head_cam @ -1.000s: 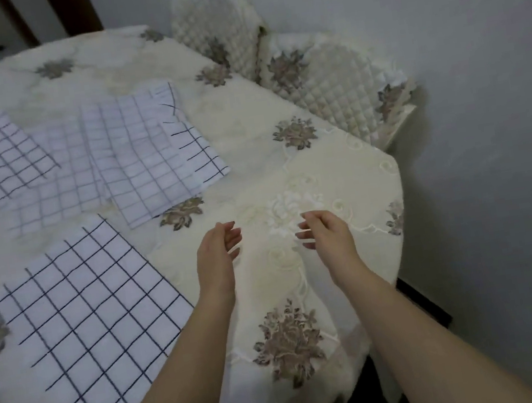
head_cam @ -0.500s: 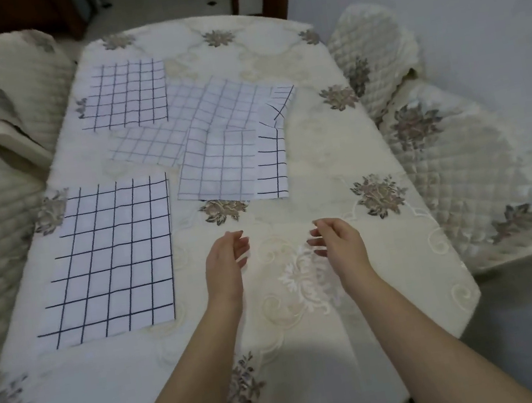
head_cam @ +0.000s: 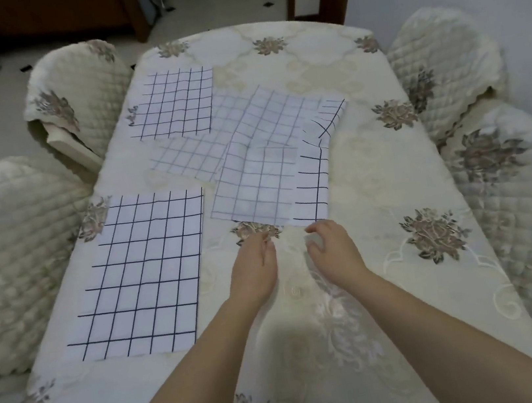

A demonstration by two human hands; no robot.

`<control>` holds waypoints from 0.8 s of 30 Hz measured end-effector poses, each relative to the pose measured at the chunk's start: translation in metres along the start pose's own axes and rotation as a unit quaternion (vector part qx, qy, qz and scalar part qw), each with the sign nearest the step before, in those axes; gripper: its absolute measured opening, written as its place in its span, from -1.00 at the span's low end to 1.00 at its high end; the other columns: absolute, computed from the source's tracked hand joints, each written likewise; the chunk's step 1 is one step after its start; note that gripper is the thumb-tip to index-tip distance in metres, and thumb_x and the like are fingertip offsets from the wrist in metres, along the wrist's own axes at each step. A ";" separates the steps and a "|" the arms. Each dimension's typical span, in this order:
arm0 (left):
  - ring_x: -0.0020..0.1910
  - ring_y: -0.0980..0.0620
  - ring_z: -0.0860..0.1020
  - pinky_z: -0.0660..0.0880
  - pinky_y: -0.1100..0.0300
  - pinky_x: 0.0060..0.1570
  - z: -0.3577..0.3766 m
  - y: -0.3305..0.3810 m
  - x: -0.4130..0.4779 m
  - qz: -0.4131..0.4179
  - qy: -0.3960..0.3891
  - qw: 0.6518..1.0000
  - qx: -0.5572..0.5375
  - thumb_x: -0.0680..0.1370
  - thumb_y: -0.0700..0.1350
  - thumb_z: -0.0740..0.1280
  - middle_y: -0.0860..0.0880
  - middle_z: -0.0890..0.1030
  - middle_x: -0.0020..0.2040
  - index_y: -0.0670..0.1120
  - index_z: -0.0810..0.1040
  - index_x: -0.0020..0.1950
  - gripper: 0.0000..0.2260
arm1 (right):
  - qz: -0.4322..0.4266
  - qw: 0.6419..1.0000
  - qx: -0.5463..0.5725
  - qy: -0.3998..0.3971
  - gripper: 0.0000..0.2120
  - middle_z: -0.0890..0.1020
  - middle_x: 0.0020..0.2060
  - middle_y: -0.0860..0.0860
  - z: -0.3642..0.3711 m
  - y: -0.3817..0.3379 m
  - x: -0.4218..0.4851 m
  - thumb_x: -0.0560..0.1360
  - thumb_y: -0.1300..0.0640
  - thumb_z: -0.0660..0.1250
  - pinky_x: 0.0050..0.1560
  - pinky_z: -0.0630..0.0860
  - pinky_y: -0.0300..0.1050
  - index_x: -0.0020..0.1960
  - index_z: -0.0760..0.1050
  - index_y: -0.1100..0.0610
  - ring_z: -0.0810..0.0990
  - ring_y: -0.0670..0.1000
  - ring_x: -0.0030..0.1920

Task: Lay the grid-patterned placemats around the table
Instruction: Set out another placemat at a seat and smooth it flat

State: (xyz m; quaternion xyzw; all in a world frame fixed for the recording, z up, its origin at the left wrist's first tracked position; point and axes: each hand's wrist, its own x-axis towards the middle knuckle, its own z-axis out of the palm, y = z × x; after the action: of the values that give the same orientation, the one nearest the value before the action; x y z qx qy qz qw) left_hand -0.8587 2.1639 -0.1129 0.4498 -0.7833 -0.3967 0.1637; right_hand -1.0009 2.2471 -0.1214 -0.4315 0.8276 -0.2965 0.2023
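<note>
The left grip (head_cam: 254, 268) is over the bench (head_cam: 376, 185), fingers nearly straight and relaxed, holding nothing; the right grip (head_cam: 334, 253) is loosely curled, thumb apart, also empty; both stop just short of the near edge of the loose pile of placemats (head_cam: 265, 180) mid-bench; the near-left placemat (head_cam: 137, 275) lies flat; the far-left placemat (head_cam: 174, 103) lies flat too.

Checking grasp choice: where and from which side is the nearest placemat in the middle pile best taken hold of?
Take the nearest placemat by its near edge, coming from the person's side. That edge lies free on the tablecloth, just beyond the left hand and right hand; its far part overlaps other mats. Probably pinch both near corners, since it lies flat.
</note>
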 end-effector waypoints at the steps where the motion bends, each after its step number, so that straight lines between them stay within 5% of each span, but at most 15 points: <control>1: 0.33 -0.06 0.39 0.30 0.15 0.20 0.004 -0.003 0.011 0.024 -0.023 0.998 0.058 0.64 -0.10 0.09 -0.11 0.46 0.33 -0.15 0.41 0.35 -0.68 | -0.028 0.998 -0.045 -0.022 -0.66 0.42 0.33 0.09 0.003 0.001 0.010 0.54 0.16 0.22 0.30 0.19 -0.22 0.29 0.43 0.20 0.30 0.08 0.39; 4: 0.54 -0.07 0.06 0.06 0.01 0.48 0.016 -0.007 0.039 0.050 -0.086 0.974 0.203 0.63 -0.08 0.06 -0.15 0.13 0.56 -0.16 0.16 0.53 -0.53 | -0.092 0.977 -0.173 -0.078 -0.52 0.18 0.51 0.11 0.014 0.000 0.039 0.56 0.11 0.16 0.50 0.01 -0.02 0.45 0.25 0.20 0.04 0.09 0.53; 8: 0.56 -0.07 -0.10 -0.08 -0.07 0.51 0.029 -0.011 0.065 0.038 -0.125 0.936 0.325 0.65 -0.02 -0.04 -0.12 -0.05 0.59 -0.12 -0.06 0.57 -0.49 | -0.105 0.952 -0.255 -0.133 -0.45 -0.01 0.56 0.05 0.029 -0.002 0.065 0.60 0.07 0.02 0.52 -0.14 0.08 0.55 -0.01 0.15 -0.13 0.04 0.55; 24: 0.56 -0.03 -0.11 -0.14 -0.12 0.50 0.037 -0.022 0.059 0.024 -0.146 0.919 0.366 0.66 0.04 -0.10 -0.08 -0.07 0.59 -0.07 -0.07 0.57 -0.50 | -0.112 0.930 -0.305 -0.170 -0.48 -0.10 0.56 0.01 0.040 0.005 0.056 0.64 0.04 -0.10 0.51 -0.26 0.13 0.56 -0.12 0.11 -0.21 0.00 0.54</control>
State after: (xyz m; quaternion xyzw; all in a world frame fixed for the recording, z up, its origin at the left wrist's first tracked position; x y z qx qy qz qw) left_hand -0.9007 2.1266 -0.1593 0.3963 -0.8996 -0.1395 -0.1191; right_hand -1.0110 2.1903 -0.1585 -0.6060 0.7778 0.0270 0.1643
